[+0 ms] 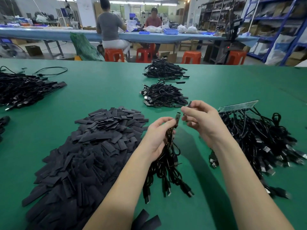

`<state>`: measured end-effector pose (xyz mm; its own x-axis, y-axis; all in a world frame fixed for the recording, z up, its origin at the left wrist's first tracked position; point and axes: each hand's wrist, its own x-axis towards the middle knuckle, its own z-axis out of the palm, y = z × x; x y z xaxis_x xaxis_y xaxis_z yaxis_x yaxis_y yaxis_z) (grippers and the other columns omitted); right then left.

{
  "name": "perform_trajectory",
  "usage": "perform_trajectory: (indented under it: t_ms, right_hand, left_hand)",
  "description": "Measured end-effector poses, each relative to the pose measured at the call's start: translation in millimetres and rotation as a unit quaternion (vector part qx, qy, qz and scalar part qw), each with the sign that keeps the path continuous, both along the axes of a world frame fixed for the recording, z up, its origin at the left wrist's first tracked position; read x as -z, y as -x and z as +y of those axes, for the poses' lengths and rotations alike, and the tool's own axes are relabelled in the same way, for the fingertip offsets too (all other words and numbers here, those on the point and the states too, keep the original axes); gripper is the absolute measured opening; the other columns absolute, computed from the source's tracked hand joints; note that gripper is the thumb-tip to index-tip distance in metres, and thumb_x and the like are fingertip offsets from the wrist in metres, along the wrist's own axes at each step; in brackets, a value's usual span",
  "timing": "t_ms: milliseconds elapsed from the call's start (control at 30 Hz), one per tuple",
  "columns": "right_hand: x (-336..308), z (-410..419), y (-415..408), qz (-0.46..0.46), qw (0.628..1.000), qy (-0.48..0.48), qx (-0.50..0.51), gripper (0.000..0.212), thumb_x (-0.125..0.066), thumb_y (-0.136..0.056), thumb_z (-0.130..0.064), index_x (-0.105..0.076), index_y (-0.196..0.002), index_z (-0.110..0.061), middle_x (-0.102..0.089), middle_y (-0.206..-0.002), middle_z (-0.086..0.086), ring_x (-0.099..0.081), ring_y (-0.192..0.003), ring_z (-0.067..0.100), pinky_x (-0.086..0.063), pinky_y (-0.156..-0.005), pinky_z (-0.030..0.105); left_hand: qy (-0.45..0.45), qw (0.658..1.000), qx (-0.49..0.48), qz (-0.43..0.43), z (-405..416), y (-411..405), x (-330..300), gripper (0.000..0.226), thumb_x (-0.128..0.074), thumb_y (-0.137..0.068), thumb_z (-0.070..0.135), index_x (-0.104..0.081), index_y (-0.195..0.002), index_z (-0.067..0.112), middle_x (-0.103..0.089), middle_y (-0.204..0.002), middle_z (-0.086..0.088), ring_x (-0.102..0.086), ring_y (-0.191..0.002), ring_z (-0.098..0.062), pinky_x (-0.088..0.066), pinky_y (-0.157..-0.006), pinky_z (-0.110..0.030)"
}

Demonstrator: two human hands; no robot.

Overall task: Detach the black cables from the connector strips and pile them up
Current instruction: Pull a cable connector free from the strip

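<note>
The left hand has its fingers curled round a bundle of black cables, thumb and forefinger pinching the small board end that stands up out of the fist, long axis near upright and tipped slightly away. The cable tails hang down from the palm and spread onto the green table, plug ends fanned toward the person. The right hand hovers just beside that board end, to its right and a little higher, fingers curled and pinching a small dark piece between thumb and forefinger; what that piece is cannot be told. The two sets of fingertips are close but not touching, so the coming move looks to turn on the narrow gap between them: the right hand is the free worker, the left the holder.

Further right, a connector strip lies tilted on a heap of cables still joined to it, nearer the right hand. Ahead of both hands sit two piles of loose cables, the near pile and the far pile. To the left lies a broad mound of flat black sleeves
</note>
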<state>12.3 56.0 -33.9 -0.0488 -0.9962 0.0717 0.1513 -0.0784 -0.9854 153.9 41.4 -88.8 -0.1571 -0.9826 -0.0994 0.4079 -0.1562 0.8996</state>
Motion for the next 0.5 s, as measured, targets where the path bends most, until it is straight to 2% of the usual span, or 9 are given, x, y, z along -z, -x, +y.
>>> perform_trajectory:
  t_ms: [100,200,300,400,500]
  right_hand:
    - [10,2,12,-0.037,0.999,-0.028,0.005,0.023,-0.078,-0.084,-0.006,-0.067,-0.100,-0.017,-0.072,-0.080,-0.004,-0.070,-0.070,0.016,-0.052,-0.059,0.018]
    - [16,5,15,-0.065,0.998,-0.022,-0.017,0.020,-0.082,-0.073,-0.016,-0.076,-0.090,-0.025,-0.075,-0.089,-0.003,-0.073,-0.078,0.014,-0.054,-0.063,0.018]
    - [18,6,13,-0.075,0.997,0.009,-0.031,0.022,-0.083,-0.068,-0.020,-0.078,-0.088,-0.027,-0.076,-0.098,-0.002,-0.072,-0.087,0.013,-0.054,-0.066,0.019]
    - [18,6,13,-0.103,0.994,0.036,-0.023,0.028,-0.086,-0.066,-0.021,-0.076,-0.092,-0.023,-0.075,-0.097,-0.003,-0.070,-0.088,0.009,-0.054,-0.068,0.019]
    - [17,6,15,-0.126,0.991,0.045,-0.017,0.028,-0.088,-0.058,-0.026,-0.079,-0.085,-0.025,-0.076,-0.094,-0.002,-0.071,-0.085,0.009,-0.055,-0.070,0.020]
  left_hand:
    - [-0.008,1.000,0.012,0.026,-2,-4,0,0.011,-0.064,-0.095,0.008,-0.065,-0.086,0.016,-0.063,-0.073,0.001,-0.056,-0.058,-0.011,-0.045,-0.056,-0.020]
    - [-0.014,0.998,0.046,0.046,-2,-8,-2,0.003,-0.065,-0.093,0.010,-0.065,-0.091,0.012,-0.064,-0.074,0.000,-0.056,-0.060,-0.011,-0.046,-0.055,-0.020]
    - [-0.009,0.996,0.076,0.045,1,-9,-5,0.015,-0.071,-0.080,0.016,-0.066,-0.093,0.011,-0.064,-0.074,0.000,-0.056,-0.061,-0.011,-0.046,-0.058,-0.019]
    - [0.001,0.995,0.092,0.039,3,-10,-7,0.016,-0.070,-0.079,0.016,-0.065,-0.094,0.011,-0.063,-0.075,-0.002,-0.055,-0.061,-0.011,-0.046,-0.059,-0.019]
    - [0.004,0.994,0.097,0.041,4,-11,-8,0.010,-0.067,-0.084,0.013,-0.064,-0.094,0.010,-0.062,-0.076,-0.002,-0.054,-0.062,-0.011,-0.046,-0.060,-0.019]
